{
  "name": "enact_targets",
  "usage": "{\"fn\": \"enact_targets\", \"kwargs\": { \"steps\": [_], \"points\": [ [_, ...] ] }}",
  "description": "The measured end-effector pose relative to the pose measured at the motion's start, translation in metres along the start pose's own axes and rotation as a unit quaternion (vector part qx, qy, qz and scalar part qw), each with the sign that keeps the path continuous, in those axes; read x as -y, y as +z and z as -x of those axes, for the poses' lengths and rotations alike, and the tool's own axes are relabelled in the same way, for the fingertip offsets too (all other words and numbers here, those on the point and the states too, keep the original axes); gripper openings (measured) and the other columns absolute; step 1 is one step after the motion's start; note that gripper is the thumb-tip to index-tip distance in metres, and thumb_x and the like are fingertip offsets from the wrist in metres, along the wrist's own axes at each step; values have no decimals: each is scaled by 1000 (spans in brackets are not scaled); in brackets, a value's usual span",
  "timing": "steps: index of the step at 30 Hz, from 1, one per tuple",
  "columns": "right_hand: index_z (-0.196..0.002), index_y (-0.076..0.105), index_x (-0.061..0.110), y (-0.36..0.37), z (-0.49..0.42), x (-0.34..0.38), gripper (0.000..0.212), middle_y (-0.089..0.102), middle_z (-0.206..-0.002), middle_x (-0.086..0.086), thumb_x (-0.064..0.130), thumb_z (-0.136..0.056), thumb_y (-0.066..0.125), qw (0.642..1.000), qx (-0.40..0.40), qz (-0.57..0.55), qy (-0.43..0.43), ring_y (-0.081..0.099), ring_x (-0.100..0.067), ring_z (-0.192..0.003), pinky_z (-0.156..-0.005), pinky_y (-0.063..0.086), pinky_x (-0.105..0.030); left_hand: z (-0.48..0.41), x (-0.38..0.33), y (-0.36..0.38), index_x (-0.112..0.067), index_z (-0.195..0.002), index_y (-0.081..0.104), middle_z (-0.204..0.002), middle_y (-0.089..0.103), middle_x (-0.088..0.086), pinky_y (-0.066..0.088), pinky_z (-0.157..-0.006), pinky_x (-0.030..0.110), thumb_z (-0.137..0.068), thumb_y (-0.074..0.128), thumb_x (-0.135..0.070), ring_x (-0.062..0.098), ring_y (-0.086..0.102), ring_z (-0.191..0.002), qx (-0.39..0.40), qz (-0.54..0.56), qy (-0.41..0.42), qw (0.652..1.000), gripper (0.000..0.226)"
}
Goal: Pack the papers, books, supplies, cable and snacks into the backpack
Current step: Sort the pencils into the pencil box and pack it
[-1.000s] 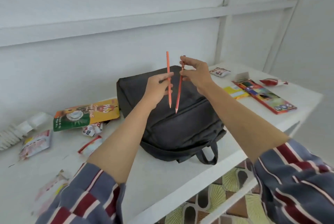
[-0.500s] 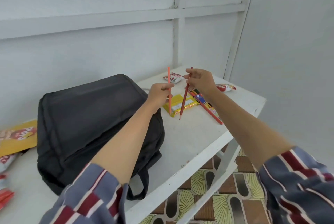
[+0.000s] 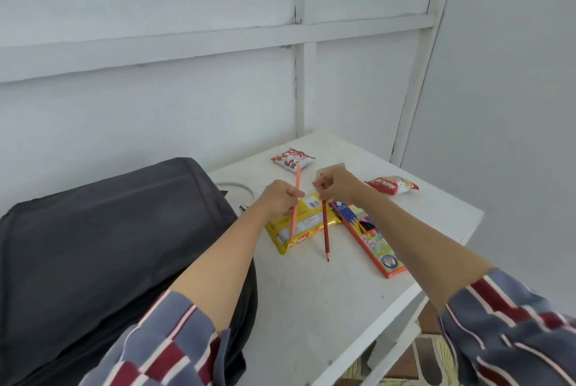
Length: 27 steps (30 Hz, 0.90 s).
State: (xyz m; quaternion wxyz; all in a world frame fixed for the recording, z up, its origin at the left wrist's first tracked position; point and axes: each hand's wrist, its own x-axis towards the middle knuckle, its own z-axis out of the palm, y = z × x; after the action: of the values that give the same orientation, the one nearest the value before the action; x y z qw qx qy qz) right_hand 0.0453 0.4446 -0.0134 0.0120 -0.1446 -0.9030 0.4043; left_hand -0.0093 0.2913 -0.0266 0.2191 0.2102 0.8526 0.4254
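While the left hand (image 3: 280,198) grips a light orange pencil (image 3: 295,201) and the right hand (image 3: 338,184) pinches a red pencil (image 3: 325,229) by its top, both pencils hang point-down over the yellow snack pack (image 3: 300,225) on the white table (image 3: 311,286), beside the black backpack (image 3: 109,245) and pencil box (image 3: 369,237).

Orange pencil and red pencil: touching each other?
Apart. Head view: orange pencil in the left hand, red pencil in the right hand, with yellow snack packet showing between the shafts.
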Motion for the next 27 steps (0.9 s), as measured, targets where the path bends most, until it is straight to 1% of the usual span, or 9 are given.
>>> {"fn": "enact_targets", "kwargs": {
  "steps": [5, 8, 10, 13, 15, 17, 21, 24, 27],
  "points": [
    [-99, 65, -2, -1, -15, -10, 20, 60, -75, -2, -2, -79, 68, 994, 70, 78, -4, 58, -11, -66, -66, 49, -23, -7, -1, 4, 0, -116, 62, -117, 60, 14, 54, -80, 25, -88, 55, 3, 27, 63, -102, 34, -45, -18, 998, 28],
    [-83, 65, 5, -3, -22, -15, 3, 61, -75, 0, 3, -82, 67, 990, 91, 111, -10, 54, -7, -63, -59, 44, -15, -9, -4, 4, -1, -117, 62, -111, 62, 12, 54, -68, 19, -90, 54, 0, 20, 64, -89, 61, -80, -34, 994, 28],
    [-64, 55, 14, -5, -25, -18, 24, 62, -75, -2, 5, -84, 64, 984, 110, 136, -24, 53, -7, -61, -55, 41, -15, -9, -7, 4, -2, -117, 62, -96, 65, 12, 53, -62, 16, -92, 50, -4, 15, 62, -73, 73, -109, -39, 991, 28],
    [-84, 65, 10, -9, -28, -21, 8, 59, -82, 1, 3, -86, 61, 976, 138, 159, -58, 51, -7, -64, -54, 38, -14, -10, -13, 3, -8, -116, 64, -79, 56, 4, 52, -59, 16, -97, 43, -9, 12, 55, -65, 74, -123, -47, 988, 29],
    [-101, 69, 9, -13, -29, -23, 24, 57, -90, -6, -4, -85, 58, 967, 154, 182, -90, 50, -13, -71, -55, 39, -15, -9, -14, 4, -16, -117, 64, -81, 53, 0, 52, -61, 17, -96, 37, -3, 11, 54, -67, 72, -143, -46, 986, 37],
    [-96, 70, 13, -16, -29, -25, 32, 61, -98, -18, -10, -82, 54, 955, 171, 211, -122, 48, -16, -71, -51, 36, -15, -9, -12, 4, -18, -117, 64, -87, 54, 3, 51, -59, 16, -94, 35, 4, 10, 54, -66, 66, -175, -32, 982, 43],
    [-99, 72, 11, -20, -29, -34, 37, 60, -85, -14, -12, -79, 52, 936, 191, 239, -173, 42, -10, -58, -49, 34, -16, -6, -10, 4, -18, -111, 68, -103, 53, 6, 50, -60, 14, -89, 42, 9, 9, 56, -64, 58, -224, 4, 973, 43],
    [-91, 74, 15, -21, -29, -37, 29, 62, -87, -5, -6, -79, 58, 929, 190, 245, -202, 50, -13, -63, -55, 42, -23, -7, -12, 5, -21, -109, 70, -114, 53, 4, 49, -76, 21, -86, 53, 4, 15, 56, -86, 65, -264, 19, 962, 38],
    [-92, 74, 17, -25, -26, -34, 26, 47, -80, 13, -2, -78, 63, 914, 213, 272, -211, 44, -3, -66, -55, 33, -16, -9, -13, 6, -24, -110, 69, -120, 51, 4, 40, -93, 29, -87, 56, -3, 19, 47, -109, 67, -312, 31, 947, 34]
  ]
}}
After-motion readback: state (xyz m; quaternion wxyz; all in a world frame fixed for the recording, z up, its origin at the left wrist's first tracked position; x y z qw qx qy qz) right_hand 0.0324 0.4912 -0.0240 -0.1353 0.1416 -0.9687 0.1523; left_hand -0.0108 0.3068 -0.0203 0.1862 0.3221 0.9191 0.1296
